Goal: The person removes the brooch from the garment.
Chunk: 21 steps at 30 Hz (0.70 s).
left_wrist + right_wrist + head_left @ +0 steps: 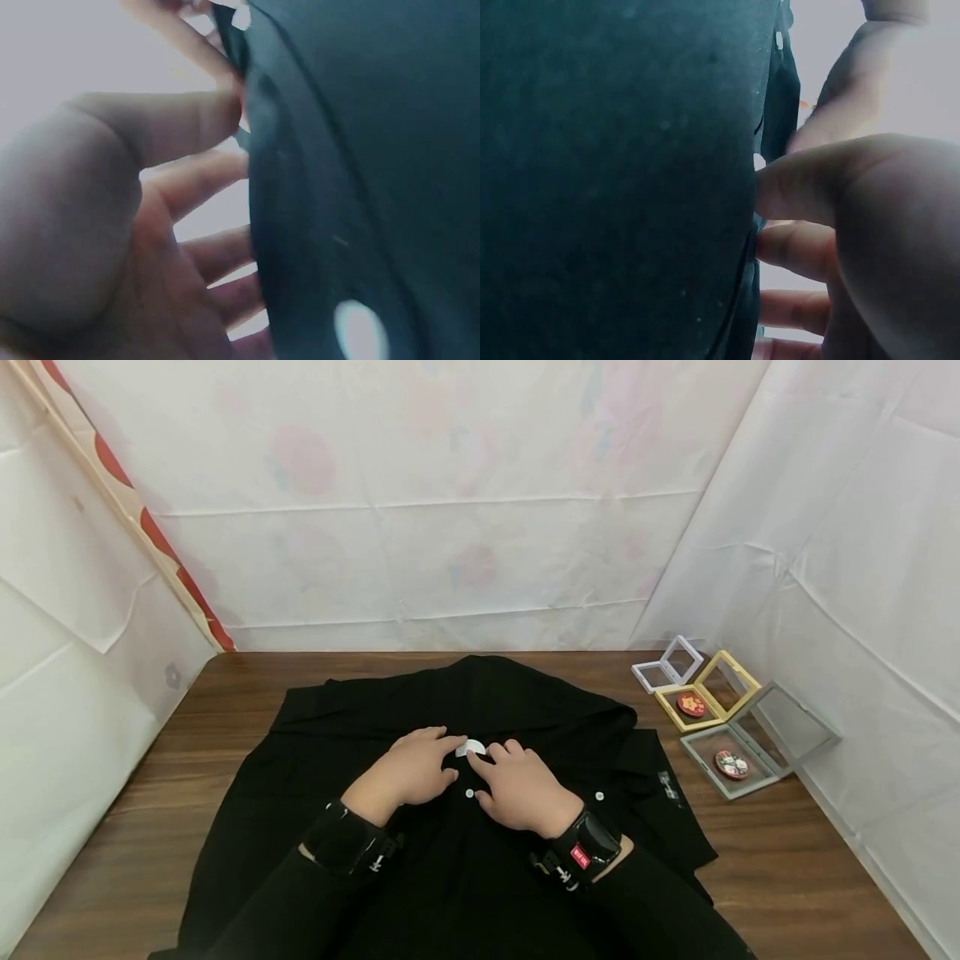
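Note:
A black shirt (pixel 442 877) with white buttons lies spread out before me, a white label (pixel 471 747) near its upper middle. My left hand (pixel 415 767) rests on the cloth left of the label, index fingertip at the label's edge and thumb apart below. From the other side my right hand (pixel 521 783) touches the cloth, its index finger at the label's lower right edge. A white button (pixel 469 793) shows between the two thumbs, and another button (pixel 599 796) lies right of the right hand. In both wrist views the fingertips meet the dark cloth.
On the right of the wooden table (pixel 832 868) stand three open hinged cases: a white case (pixel 651 677), a yellow case (pixel 684 724) holding a red round piece, and a grey case (pixel 731 792) holding a patterned one. White curtains (pixel 450 568) enclose the back and sides.

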### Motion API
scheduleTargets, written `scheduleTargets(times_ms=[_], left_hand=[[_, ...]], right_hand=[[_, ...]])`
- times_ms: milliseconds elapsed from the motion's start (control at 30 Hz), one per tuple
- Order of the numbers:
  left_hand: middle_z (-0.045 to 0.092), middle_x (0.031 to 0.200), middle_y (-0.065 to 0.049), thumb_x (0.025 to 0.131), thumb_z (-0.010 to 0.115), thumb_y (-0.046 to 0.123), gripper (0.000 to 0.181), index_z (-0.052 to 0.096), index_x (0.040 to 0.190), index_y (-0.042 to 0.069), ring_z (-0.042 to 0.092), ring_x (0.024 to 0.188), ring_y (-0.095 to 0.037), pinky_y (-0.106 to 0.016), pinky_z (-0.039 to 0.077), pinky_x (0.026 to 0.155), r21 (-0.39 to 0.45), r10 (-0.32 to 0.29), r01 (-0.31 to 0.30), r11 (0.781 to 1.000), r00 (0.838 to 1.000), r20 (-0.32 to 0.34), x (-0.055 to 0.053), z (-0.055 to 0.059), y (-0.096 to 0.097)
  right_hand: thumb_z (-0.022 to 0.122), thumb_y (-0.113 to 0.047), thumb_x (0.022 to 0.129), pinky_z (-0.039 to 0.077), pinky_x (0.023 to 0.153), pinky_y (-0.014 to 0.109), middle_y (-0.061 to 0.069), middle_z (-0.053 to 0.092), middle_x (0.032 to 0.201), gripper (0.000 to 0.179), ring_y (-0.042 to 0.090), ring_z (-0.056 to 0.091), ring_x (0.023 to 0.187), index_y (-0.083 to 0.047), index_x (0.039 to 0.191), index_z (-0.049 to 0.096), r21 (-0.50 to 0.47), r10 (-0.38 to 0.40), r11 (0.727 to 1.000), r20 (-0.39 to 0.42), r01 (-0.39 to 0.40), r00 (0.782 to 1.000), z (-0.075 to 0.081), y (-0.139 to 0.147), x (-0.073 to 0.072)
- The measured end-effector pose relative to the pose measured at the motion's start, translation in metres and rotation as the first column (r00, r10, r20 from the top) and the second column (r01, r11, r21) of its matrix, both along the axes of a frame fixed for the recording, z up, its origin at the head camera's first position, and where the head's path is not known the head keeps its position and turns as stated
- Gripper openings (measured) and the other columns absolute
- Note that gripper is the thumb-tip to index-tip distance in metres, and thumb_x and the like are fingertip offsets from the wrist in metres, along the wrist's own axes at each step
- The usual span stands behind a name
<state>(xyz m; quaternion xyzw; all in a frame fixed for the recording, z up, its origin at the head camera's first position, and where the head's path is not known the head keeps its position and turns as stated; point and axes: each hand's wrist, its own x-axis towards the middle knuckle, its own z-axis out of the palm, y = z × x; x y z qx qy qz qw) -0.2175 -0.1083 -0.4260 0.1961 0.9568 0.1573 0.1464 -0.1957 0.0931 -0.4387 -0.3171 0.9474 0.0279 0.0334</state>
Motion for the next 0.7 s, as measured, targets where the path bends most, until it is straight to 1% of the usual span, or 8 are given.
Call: scheduleTargets(times_ms=[167, 200, 267, 333, 400, 500, 567, 700], left_hand=[[0.057, 0.144, -0.016, 0.105, 0.06, 0.019, 0.041, 0.059, 0.145, 0.009, 0.05, 0.135, -0.039, -0.054, 0.042, 0.109, 0.04, 0.018, -0.016, 0.999, 0.998, -0.056, -0.006, 0.011, 0.01], [0.059, 0.14, -0.016, 0.105, 0.058, 0.017, 0.038, 0.061, 0.142, 0.007, 0.057, 0.125, -0.036, -0.051, 0.047, 0.104, 0.051, 0.024, -0.021, 0.998, 0.998, -0.057, -0.009, 0.012, 0.011], [0.063, 0.134, -0.015, 0.106, 0.055, 0.012, 0.033, 0.064, 0.137, 0.005, 0.064, 0.105, -0.028, -0.044, 0.051, 0.094, 0.073, 0.035, -0.031, 0.997, 0.998, -0.051, -0.016, 0.014, 0.013], [0.067, 0.124, -0.013, 0.106, 0.052, 0.009, 0.031, 0.065, 0.133, 0.003, 0.063, 0.086, -0.022, -0.039, 0.052, 0.084, 0.098, 0.04, -0.037, 0.994, 0.999, -0.027, -0.024, 0.016, 0.014], [0.068, 0.115, -0.011, 0.106, 0.051, 0.008, 0.03, 0.066, 0.131, 0.003, 0.058, 0.076, -0.018, -0.037, 0.051, 0.078, 0.12, 0.039, -0.04, 0.992, 0.999, 0.011, -0.032, 0.016, 0.014], [0.068, 0.108, -0.007, 0.106, 0.053, 0.009, 0.027, 0.067, 0.129, 0.004, 0.061, 0.081, -0.018, -0.038, 0.053, 0.08, 0.15, 0.03, -0.041, 0.988, 0.997, 0.07, -0.042, 0.012, 0.012], [0.068, 0.11, -0.006, 0.106, 0.055, 0.009, 0.025, 0.068, 0.127, 0.005, 0.061, 0.087, -0.017, -0.038, 0.053, 0.082, 0.168, 0.023, -0.04, 0.985, 0.994, 0.105, -0.047, 0.009, 0.01], [0.068, 0.111, -0.007, 0.104, 0.056, 0.006, 0.022, 0.07, 0.121, 0.006, 0.062, 0.089, -0.017, -0.038, 0.053, 0.085, 0.182, -0.004, -0.019, 0.983, 0.992, 0.123, -0.055, 0.003, 0.01]], right_hand=[[0.056, -0.045, 0.105, 0.05, 0.093, 0.042, 0.007, 0.054, 0.142, 0.056, 0.025, 0.052, 0.114, -0.023, 0.156, 0.048, -0.005, 0.005, 1.0, -0.008, -0.005, 1.0, 0.001, -0.002, 0.0], [0.056, -0.045, 0.105, 0.05, 0.093, 0.042, 0.007, 0.055, 0.142, 0.056, 0.025, 0.052, 0.114, -0.023, 0.156, 0.049, -0.008, 0.006, 1.0, -0.012, -0.006, 1.0, 0.002, -0.002, 0.0], [0.057, -0.045, 0.105, 0.05, 0.092, 0.042, 0.008, 0.055, 0.141, 0.056, 0.025, 0.052, 0.114, -0.022, 0.155, 0.049, -0.011, 0.01, 1.0, -0.022, -0.01, 1.0, 0.003, -0.002, 0.0], [0.057, -0.045, 0.104, 0.05, 0.092, 0.042, 0.008, 0.056, 0.141, 0.056, 0.025, 0.053, 0.114, -0.022, 0.155, 0.05, -0.016, 0.013, 1.0, -0.031, -0.013, 0.999, 0.004, -0.002, 0.0], [0.057, -0.045, 0.104, 0.05, 0.091, 0.042, 0.008, 0.056, 0.141, 0.055, 0.025, 0.053, 0.113, -0.022, 0.154, 0.051, -0.014, 0.015, 1.0, -0.036, -0.016, 0.999, 0.004, -0.002, -0.001], [0.057, -0.045, 0.105, 0.05, 0.089, 0.041, 0.008, 0.056, 0.14, 0.056, 0.024, 0.052, 0.111, -0.022, 0.155, 0.05, -0.007, 0.018, 1.0, -0.035, -0.018, 0.999, 0.002, -0.001, 0.0], [0.057, -0.045, 0.104, 0.05, 0.088, 0.04, 0.008, 0.056, 0.139, 0.056, 0.024, 0.052, 0.109, -0.022, 0.155, 0.05, -0.004, 0.019, 1.0, -0.032, -0.02, 0.999, 0.001, -0.001, 0.0], [0.057, -0.046, 0.104, 0.049, 0.085, 0.039, 0.007, 0.057, 0.136, 0.056, 0.023, 0.051, 0.106, -0.024, 0.155, 0.05, -0.003, 0.022, 1.0, -0.038, -0.022, 0.999, 0.0, 0.001, 0.001]])
